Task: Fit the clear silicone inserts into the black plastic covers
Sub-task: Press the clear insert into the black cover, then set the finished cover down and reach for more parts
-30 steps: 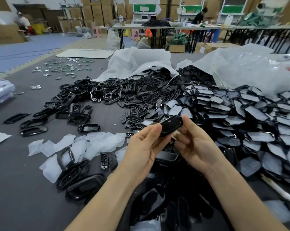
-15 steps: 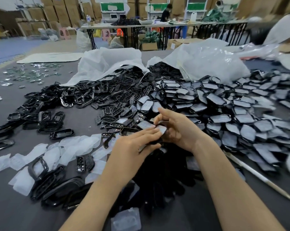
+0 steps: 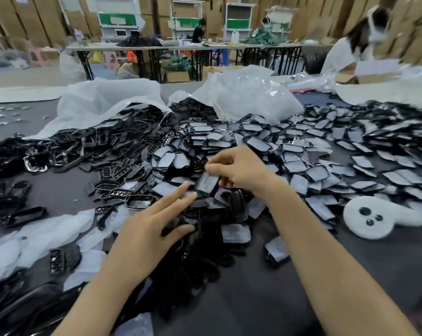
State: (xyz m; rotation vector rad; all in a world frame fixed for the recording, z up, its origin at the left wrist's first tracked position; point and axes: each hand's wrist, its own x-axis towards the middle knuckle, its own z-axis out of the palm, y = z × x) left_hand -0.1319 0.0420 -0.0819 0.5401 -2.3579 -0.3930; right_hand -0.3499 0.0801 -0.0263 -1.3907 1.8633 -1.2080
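Right at the middle of the grey work table (image 3: 265,299), the right hand (image 3: 241,169) pinches a black cover with a clear insert (image 3: 207,184) by its upper edge, thumb and fingers closed on it, the piece tilted above the heap. Just beside it the left hand (image 3: 147,236) lies open with fingers spread flat and pointing toward the piece; its fingertips (image 3: 189,194) reach the lower left edge of the cover, though whether they actually touch it is hard to tell. Under and beyond both hands spreads a broad pile of fitted covers (image 3: 302,151), each showing a pale insert face, running off to the right side of the table. To the left lies a separate heap of bare black frames (image 3: 88,151), and near the left forearm a scatter of loose clear silicone inserts (image 3: 47,236) rests on the table. Behind the piles, two crumpled plastic bags (image 3: 243,95) lie open with parts spilling from them. A white fuzzy object with dark dots (image 3: 374,217) sits on the table to the right of the right forearm.
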